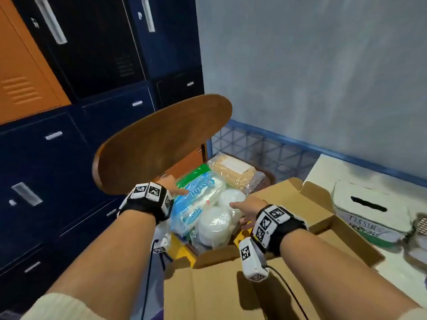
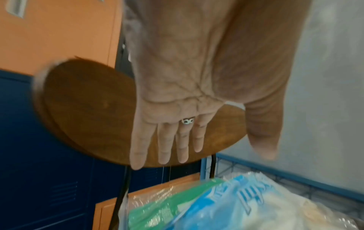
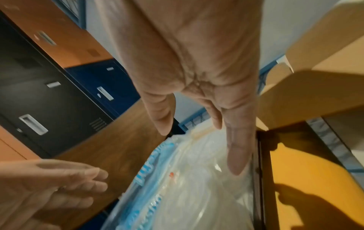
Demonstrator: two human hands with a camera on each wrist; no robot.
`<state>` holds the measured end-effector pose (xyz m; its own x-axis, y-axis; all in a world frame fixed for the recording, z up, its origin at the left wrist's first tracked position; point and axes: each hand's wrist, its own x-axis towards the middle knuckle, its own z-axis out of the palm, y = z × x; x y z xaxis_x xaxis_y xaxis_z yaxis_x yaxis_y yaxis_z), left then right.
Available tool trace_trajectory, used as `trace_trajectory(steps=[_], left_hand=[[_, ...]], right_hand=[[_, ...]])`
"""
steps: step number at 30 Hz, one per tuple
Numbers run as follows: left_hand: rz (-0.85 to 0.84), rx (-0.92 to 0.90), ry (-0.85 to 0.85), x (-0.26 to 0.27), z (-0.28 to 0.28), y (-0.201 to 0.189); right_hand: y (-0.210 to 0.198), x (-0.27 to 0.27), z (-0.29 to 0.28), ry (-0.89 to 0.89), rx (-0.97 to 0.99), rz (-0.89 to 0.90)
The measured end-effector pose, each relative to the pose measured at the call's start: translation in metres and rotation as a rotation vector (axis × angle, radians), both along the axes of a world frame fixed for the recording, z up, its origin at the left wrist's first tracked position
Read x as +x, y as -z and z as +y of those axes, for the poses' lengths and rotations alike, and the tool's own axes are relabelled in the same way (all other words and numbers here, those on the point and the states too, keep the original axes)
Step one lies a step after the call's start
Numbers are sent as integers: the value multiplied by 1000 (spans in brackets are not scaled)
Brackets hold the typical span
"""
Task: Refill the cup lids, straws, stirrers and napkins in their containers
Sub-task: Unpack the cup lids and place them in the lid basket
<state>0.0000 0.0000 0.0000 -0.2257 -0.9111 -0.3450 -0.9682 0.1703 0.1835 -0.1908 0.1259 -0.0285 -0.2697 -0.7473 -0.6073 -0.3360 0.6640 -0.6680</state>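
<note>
A chair seat below me holds supply packs: a blue and white napkin pack (image 1: 196, 202), clear bags of white cup lids (image 1: 217, 224), a green pack (image 1: 194, 173) and a bag of wooden stirrers (image 1: 235, 172). My left hand (image 1: 175, 187) hovers over the napkin pack (image 2: 226, 200) with fingers (image 2: 163, 144) straight and empty. My right hand (image 1: 245, 209) reaches over the lid bags, fingers (image 3: 238, 152) straight, the fingertips close to the plastic (image 3: 197, 186). Neither hand holds anything.
The wooden chair back (image 1: 161, 144) rises just behind the left hand. An open cardboard box (image 1: 231, 285) lies under my right forearm. A white box marked tissues and napkins (image 1: 369, 218) stands on the table at right. Lockers (image 1: 69, 158) line the left; a blue wire crate (image 1: 265, 148) sits behind.
</note>
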Motion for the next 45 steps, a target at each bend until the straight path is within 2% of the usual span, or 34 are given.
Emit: trace_trajectory(steps=[3,7,11,20,24,31,34,38,42,45], left_hand=[[-28,106,19,-4,-13,22],[-64,182,58,-12,-19,45],[-75,225,46,-12,-25,59],[-21,284,-1,-10,-34,68],[20,268,-17,-11,-32,66],[99,229,-9,-12,-40,51],[209,269,18,-13,-40,44],[457,302,30,-11,-41,30],[675,269,56,-14,-34,-5],[847,282,52,-19,-18,-39]], right_hand=[[21,6,-18,-9,65,-12],[41,11,-31,85,167,-236],[55,10,-35,166,198,-313],[60,0,-36,190,241,-378],[53,-1,-40,255,229,-460],[49,-5,-39,180,177,-403],[47,-6,-34,158,99,-417],[39,-12,-32,212,-74,-473],[20,-16,-28,310,-258,-490],[-13,-20,-16,370,-420,-628]])
